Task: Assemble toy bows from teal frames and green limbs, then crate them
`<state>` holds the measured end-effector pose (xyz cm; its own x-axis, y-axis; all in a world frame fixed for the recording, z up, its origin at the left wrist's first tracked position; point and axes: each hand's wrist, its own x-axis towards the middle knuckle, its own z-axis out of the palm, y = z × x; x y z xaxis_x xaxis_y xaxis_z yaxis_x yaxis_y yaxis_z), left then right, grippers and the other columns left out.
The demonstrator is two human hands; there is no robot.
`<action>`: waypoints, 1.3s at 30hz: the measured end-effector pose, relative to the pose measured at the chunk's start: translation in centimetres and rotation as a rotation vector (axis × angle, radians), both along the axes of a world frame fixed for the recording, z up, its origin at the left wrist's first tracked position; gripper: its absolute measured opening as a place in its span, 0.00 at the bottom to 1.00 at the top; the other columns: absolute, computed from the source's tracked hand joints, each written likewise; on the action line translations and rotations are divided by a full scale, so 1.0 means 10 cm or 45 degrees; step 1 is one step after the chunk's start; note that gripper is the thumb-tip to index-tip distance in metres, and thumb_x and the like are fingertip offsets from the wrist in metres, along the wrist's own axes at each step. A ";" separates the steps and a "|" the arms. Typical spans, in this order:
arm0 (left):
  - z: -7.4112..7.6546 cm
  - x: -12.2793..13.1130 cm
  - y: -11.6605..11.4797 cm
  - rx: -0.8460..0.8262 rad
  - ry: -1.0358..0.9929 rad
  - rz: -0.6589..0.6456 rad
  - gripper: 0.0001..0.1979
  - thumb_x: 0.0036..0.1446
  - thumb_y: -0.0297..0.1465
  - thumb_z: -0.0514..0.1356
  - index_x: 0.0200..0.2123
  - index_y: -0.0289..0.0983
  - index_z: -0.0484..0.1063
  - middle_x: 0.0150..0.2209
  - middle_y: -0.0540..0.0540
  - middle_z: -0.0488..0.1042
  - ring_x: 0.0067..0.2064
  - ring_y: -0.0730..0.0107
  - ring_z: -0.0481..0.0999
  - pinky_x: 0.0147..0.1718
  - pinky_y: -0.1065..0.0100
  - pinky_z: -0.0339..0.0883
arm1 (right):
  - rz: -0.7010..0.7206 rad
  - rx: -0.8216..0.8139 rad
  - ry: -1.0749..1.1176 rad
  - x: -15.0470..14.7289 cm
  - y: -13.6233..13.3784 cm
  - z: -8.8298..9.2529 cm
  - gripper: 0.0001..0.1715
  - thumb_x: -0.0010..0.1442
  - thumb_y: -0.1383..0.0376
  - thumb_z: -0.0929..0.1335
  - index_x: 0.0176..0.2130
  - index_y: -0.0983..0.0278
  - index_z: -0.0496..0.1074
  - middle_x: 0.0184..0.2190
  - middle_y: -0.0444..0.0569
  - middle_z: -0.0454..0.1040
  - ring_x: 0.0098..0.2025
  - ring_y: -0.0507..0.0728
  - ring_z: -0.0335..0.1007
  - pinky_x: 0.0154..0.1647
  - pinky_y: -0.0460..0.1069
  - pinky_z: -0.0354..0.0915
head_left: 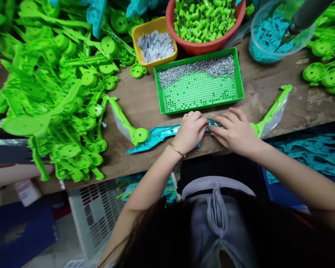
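A toy bow with a blue plastic middle (162, 131) lies along the wooden table, and a green limb with a grey inner edge joins it at each end. The left limb (120, 117) and the right limb (276, 108) both bend away from me. My left hand (191, 130) is closed on the blue middle, its fingertips pinched near the centre. From the other side my right hand (236, 130) has its fingers bent onto the same spot, close to the left fingertips. Whatever small part lies under the fingertips is hidden.
Beyond the hands stands a green perforated tray (201, 108) of small screws. Behind are a yellow tub (156, 65) of pale flat pieces, a red bowl (203, 48) of green parts and a clear tub (254, 52) of blue pieces. Green limbs (64, 93) heap at left.
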<state>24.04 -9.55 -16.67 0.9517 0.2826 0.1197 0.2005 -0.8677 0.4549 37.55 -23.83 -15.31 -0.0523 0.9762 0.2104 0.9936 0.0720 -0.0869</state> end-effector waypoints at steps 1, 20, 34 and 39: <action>0.00 0.00 0.01 0.003 -0.001 0.003 0.12 0.66 0.32 0.52 0.39 0.36 0.75 0.38 0.44 0.72 0.41 0.63 0.68 0.42 0.63 0.61 | -0.004 0.002 -0.002 0.01 0.00 0.00 0.14 0.64 0.64 0.62 0.44 0.61 0.75 0.48 0.50 0.76 0.49 0.59 0.65 0.61 0.58 0.51; 0.06 0.08 -0.04 0.069 0.120 0.107 0.12 0.66 0.33 0.52 0.38 0.38 0.76 0.36 0.44 0.71 0.39 0.63 0.70 0.38 0.63 0.59 | -0.049 -0.056 0.105 0.14 0.11 0.03 0.16 0.65 0.62 0.61 0.38 0.62 0.76 0.44 0.50 0.77 0.46 0.59 0.64 0.60 0.60 0.52; 0.01 -0.02 0.02 -0.008 0.023 0.034 0.13 0.65 0.33 0.53 0.41 0.39 0.77 0.38 0.44 0.71 0.41 0.64 0.70 0.40 0.63 0.60 | -0.317 -0.182 0.298 0.03 0.18 0.03 0.10 0.61 0.62 0.64 0.40 0.64 0.71 0.37 0.52 0.75 0.41 0.61 0.66 0.52 0.57 0.56; 0.03 0.04 -0.04 0.130 0.045 0.059 0.13 0.65 0.33 0.52 0.40 0.38 0.77 0.37 0.44 0.72 0.39 0.63 0.69 0.38 0.63 0.58 | -0.265 -0.117 0.400 0.03 0.16 -0.03 0.11 0.62 0.63 0.63 0.41 0.63 0.73 0.43 0.53 0.75 0.45 0.62 0.67 0.53 0.58 0.56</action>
<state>24.44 -9.96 -16.36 0.9422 0.3142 0.1166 0.2555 -0.8987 0.3566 37.90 -22.26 -15.63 0.2018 0.9747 0.0959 0.9100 -0.1504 -0.3864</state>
